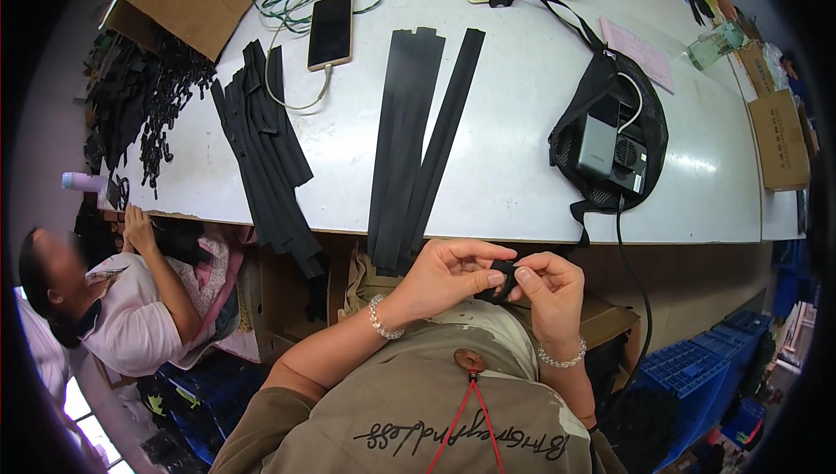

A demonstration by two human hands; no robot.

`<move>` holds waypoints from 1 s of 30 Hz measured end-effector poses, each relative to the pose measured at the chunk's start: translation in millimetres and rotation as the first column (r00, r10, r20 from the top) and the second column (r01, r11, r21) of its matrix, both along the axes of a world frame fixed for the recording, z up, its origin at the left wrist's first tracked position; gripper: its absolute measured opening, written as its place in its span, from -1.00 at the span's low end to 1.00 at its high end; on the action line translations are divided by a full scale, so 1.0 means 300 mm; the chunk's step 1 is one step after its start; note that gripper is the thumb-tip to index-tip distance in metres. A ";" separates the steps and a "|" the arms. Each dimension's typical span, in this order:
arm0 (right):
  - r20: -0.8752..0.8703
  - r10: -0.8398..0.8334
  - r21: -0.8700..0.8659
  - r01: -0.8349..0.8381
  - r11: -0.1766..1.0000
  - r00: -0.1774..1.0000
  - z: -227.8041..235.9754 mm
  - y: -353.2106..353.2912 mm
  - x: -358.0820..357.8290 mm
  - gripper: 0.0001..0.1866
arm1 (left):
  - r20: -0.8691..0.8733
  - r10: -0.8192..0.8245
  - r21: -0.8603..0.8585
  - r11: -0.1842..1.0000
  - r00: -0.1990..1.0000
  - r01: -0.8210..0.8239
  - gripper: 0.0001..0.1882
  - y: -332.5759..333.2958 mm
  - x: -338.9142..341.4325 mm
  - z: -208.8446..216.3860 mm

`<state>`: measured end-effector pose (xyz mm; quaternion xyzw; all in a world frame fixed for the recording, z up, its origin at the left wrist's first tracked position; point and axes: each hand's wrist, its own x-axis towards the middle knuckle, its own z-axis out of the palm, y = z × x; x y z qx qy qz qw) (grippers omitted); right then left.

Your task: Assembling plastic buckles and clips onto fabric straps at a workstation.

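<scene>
— What are the hands doing?
— The left hand (448, 272) and right hand (547, 287) pinch a small black piece (502, 277) between the fingertips, just below the tabletop (505, 169) edge.
— And nearby?
— Long black strips (416, 138) lie on the tabletop.

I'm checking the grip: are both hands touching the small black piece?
Touching. The head view shows the left hand and the right hand both pinching the small black piece with their fingertips, below the table edge.
</scene>
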<state>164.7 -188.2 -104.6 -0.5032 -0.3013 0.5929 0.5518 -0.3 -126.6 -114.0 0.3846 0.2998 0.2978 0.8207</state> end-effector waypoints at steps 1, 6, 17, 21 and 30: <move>0.009 -0.015 0.010 0.015 1.000 1.000 -0.008 -0.003 0.000 -0.94 | -0.027 -0.025 0.033 0.999 0.999 0.026 -0.73 0.001 -0.004 -0.007; 0.012 -0.059 0.010 0.059 0.998 0.998 -0.024 -0.012 -0.009 -0.95 | -0.088 -0.061 0.092 0.993 0.994 0.069 -0.75 0.003 -0.006 -0.012; -0.036 -0.114 -0.021 0.113 0.993 0.993 -0.022 -0.005 -0.033 -0.97 | -0.154 0.004 0.152 0.988 0.988 0.020 -0.77 0.000 -0.002 0.001; 0.046 -0.086 -0.034 0.088 0.996 0.995 -0.034 -0.002 -0.021 -0.96 | -0.148 0.044 0.120 0.992 0.988 -0.026 -0.75 -0.016 0.005 -0.020; 0.014 0.014 -0.256 -0.010 0.967 1.000 -0.211 -0.026 0.015 -0.95 | -0.367 0.057 -0.054 0.995 0.929 -0.082 -0.83 -0.067 -0.003 -0.193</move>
